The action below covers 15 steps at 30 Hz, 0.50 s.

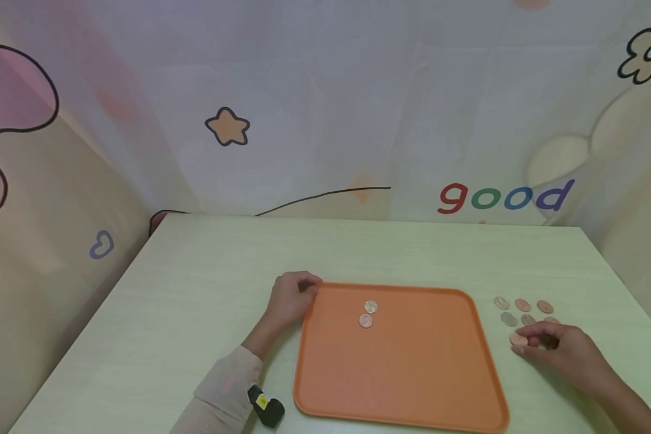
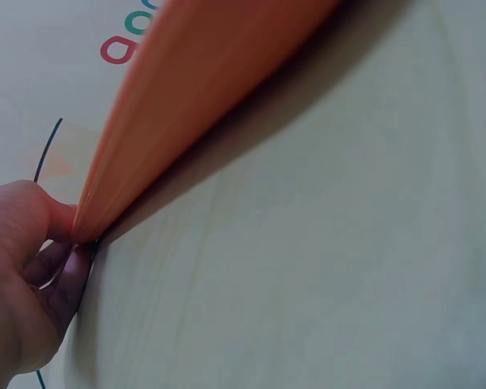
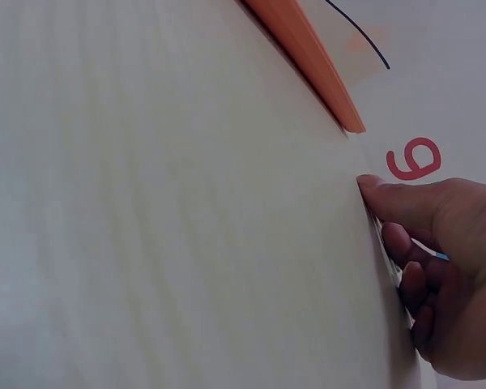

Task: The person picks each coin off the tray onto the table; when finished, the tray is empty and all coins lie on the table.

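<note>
An orange tray lies on the table, with a silvery coin and a pinkish coin near its far side. My left hand grips the tray's far left corner; the left wrist view shows the thumb and fingers at the rim. Right of the tray, my right hand pinches a copper-coloured coin between thumb and index finger, low over the table. In the right wrist view the hand shows but the coin is hidden. Beyond it lie several silvery and copper coins, some partly covered by the hand.
A black strap piece with a yellow label sits at the left sleeve. The pale table ends at a printed cloth backdrop bearing the word "good".
</note>
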Each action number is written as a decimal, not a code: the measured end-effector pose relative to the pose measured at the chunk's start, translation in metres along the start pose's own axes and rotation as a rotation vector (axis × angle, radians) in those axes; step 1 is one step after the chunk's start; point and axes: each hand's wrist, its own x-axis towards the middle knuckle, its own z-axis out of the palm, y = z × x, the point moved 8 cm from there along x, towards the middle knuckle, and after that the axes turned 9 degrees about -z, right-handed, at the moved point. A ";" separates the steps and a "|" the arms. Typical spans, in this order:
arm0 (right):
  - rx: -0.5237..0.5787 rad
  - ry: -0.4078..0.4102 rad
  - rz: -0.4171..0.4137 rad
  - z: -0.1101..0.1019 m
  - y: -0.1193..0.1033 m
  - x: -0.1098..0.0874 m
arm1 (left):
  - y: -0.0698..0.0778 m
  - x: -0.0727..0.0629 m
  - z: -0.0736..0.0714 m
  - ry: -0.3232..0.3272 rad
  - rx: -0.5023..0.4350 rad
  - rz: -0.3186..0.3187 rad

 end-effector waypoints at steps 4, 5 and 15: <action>0.028 -0.018 0.037 0.000 0.001 0.002 | 0.000 0.000 0.000 0.000 0.001 0.009; 0.034 -0.023 0.046 0.000 0.002 0.002 | 0.000 0.001 0.000 -0.001 0.001 0.009; 0.028 -0.039 0.126 0.001 0.005 0.002 | -0.001 0.000 0.000 -0.004 -0.008 0.002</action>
